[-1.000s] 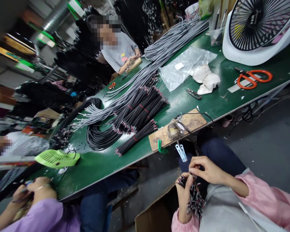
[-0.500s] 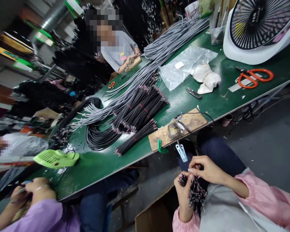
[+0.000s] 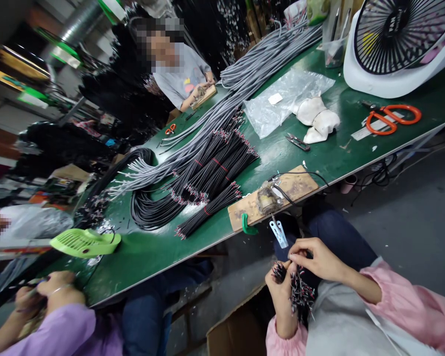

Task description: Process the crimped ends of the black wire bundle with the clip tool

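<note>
Over my lap, my left hand (image 3: 281,291) is wrapped round a bundle of short black cables (image 3: 302,294), whose stripped red and white wire ends fan out beside the thumb. My right hand (image 3: 314,257) meets it from the right, thumb and forefinger pinched together close to the left thumb tip. Whatever lies in that pinch is too small to make out. Just above my hands, a light-blue clothes peg (image 3: 279,234) hangs from a small device (image 3: 268,199) on a wooden board (image 3: 300,185) at the table edge.
The green table (image 3: 141,262) carries bundled black cables (image 3: 215,168), long grey cables (image 3: 244,74), thread snips (image 3: 297,142), orange-handled scissors (image 3: 393,120) and a white fan (image 3: 383,86). A co-worker in purple sleeves (image 3: 59,329) sits left; another person (image 3: 187,74) works across. A cardboard box (image 3: 237,326) stands below.
My right fingertips have shifted very slightly at the left thumb, and my left hand has tilted a little. The bundle stays in my left hand.
</note>
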The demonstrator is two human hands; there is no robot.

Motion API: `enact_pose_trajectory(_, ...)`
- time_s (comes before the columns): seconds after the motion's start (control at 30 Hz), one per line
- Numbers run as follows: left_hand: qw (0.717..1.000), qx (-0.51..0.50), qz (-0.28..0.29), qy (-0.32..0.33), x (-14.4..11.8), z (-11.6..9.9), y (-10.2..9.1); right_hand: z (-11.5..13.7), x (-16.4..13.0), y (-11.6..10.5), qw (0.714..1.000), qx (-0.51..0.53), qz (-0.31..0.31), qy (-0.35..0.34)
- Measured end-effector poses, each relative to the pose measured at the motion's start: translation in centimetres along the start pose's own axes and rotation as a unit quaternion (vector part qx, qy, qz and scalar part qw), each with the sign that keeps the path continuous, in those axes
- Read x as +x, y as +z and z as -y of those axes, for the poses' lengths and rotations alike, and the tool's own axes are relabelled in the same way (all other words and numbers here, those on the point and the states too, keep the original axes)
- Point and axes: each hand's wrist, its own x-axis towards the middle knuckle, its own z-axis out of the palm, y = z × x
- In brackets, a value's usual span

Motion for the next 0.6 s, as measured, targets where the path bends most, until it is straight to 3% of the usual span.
enact_pose_trajectory(0.13,1.0,-0.003,0.016,0.003,0.0,-0.3,0.0,-0.1,-0.1,0.0,1.0,0.014,-0.023,0.004)
enact_pose_trajectory(0.33,0.999,-0.041,0.028,-0.006,-0.3,-0.6,0.4,0.1,-0.6,0.6,0.996,0.026,-0.065,-0.058)
enact_pose_trajectory(0.47,0.991,-0.116,0.059,-0.04,-0.7,-1.3,0.8,-0.3,-0.7,1.3,0.979,0.205,-0.012,-0.015)
enact_pose_trajectory(0.6,0.986,-0.118,0.12,-0.007,-0.8,-2.0,0.7,-0.6,-0.9,1.6,0.918,0.382,0.059,0.089)
